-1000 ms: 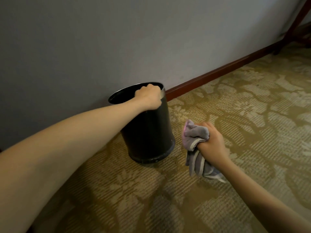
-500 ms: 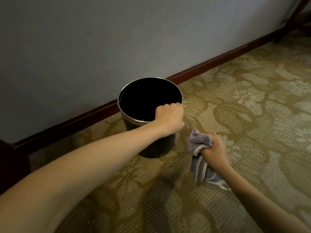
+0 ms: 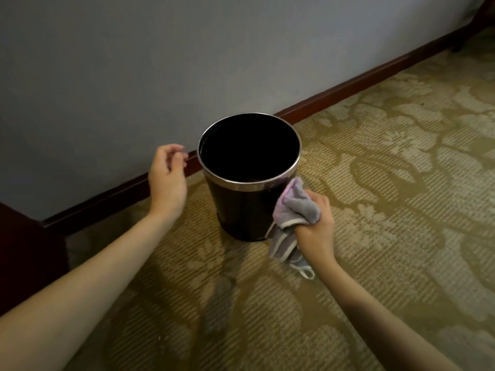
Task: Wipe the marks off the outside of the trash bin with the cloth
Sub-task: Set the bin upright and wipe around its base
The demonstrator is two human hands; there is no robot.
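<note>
The trash bin [image 3: 242, 207] stands upright on the carpet [image 3: 375, 210] between the two hands, its long axis vertical and its open mouth facing up; it is black with a shiny metal rim. The right hand [image 3: 316, 231] grips a bunched grey cloth [image 3: 294, 210], pressing it against the bin's side just below the rim. The left hand [image 3: 167, 180] hovers beside the bin, fingers loosely curled, holding nothing.

I see the patterned olive carpet [image 3: 375, 183] carrying the black trash bin [image 3: 238, 210], which stands upright just beside the baseboard [image 3: 348, 88].
</note>
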